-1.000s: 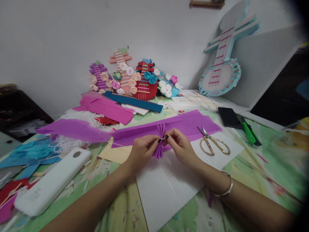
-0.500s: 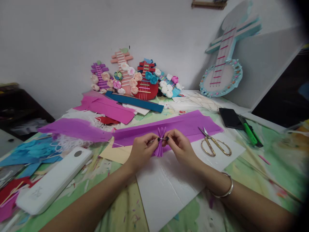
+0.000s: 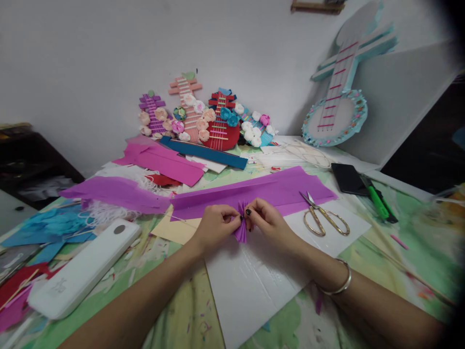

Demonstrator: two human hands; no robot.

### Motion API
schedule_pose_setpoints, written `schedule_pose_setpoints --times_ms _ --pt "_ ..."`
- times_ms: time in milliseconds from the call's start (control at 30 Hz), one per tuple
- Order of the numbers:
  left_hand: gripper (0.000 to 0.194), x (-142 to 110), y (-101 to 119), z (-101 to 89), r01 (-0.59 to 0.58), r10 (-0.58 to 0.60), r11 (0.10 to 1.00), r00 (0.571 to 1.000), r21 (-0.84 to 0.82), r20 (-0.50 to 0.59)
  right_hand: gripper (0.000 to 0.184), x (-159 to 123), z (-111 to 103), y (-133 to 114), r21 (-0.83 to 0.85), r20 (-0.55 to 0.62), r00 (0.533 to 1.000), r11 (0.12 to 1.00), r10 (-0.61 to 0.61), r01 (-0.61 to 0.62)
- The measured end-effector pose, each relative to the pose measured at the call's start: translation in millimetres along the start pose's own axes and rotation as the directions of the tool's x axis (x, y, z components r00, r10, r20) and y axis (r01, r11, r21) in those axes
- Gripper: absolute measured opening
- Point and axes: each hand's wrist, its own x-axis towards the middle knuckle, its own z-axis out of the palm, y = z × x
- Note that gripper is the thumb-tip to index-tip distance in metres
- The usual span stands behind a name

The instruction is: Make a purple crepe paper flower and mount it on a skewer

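My left hand pinches the waist of a small piece of pleated purple paper, its folds fanning out above and below. From the other side my right hand is closed at the same waist, thumb and fingers pressed together. A thin tie at the waist is hidden by my fingertips. Just behind lies a long purple paper sheet. Under my hands is a white board. Gold-handled scissors rest slightly open to the right of my right hand.
Decorated paper instruments lean on the wall; a larger pale-blue one stands right. A white power bank, blue paper and pink sheets lie left. A green cutter and black phone-like slab lie right.
The thin pale strand that stretched across the paper's waist is now hidden. My right fingers have come in closer to my left ones, and the pleats look more bunched.
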Motion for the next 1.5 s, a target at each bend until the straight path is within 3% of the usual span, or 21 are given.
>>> schedule_pose_setpoints --times_ms 133,300,533,767,967,1233,1367,1500 --pt "0.016 1 -1 -3.2 -0.107 0.108 0.994 0.993 0.027 -0.057 0.018 0 -1 5 -0.073 0.016 0.998 0.995 0.064 -0.063" --pt "0.014 1 1 -5.5 -0.222 0.226 0.973 0.972 0.057 -0.058 0.019 1 -1 3 0.009 0.053 0.995 0.996 0.087 -0.088" --pt "0.013 -1 -2 -3.7 -0.21 0.208 0.978 0.973 -0.01 -0.104 0.023 2 -1 -2 0.142 0.068 0.988 0.979 0.136 -0.145" --pt "0.008 -1 -4 2.5 -0.304 0.31 0.95 0.944 0.067 -0.114 0.026 3 0 -2 0.242 0.079 0.989 0.96 0.124 -0.14" --pt "0.007 0 -2 6.0 -0.211 0.224 0.97 0.968 0.119 -0.114 0.024 3 -1 1 0.311 0.085 0.989 0.94 0.12 -0.141" --pt "0.01 -1 -8 3.1 -0.334 0.344 0.934 0.937 0.125 -0.066 0.022 2 -1 -3 0.531 0.039 0.968 0.815 0.248 -0.23" --pt "0.012 -3 -8 3.0 -0.419 0.425 0.898 0.905 0.137 -0.02 0.031 1 -1 -6 0.53 0.061 0.966 0.812 0.251 -0.245" --pt "0.01 -3 -5 2.1 -0.338 0.346 0.932 0.937 0.131 -0.048 0.026 1 -1 -5 0.407 0.051 0.976 0.888 0.214 -0.216"
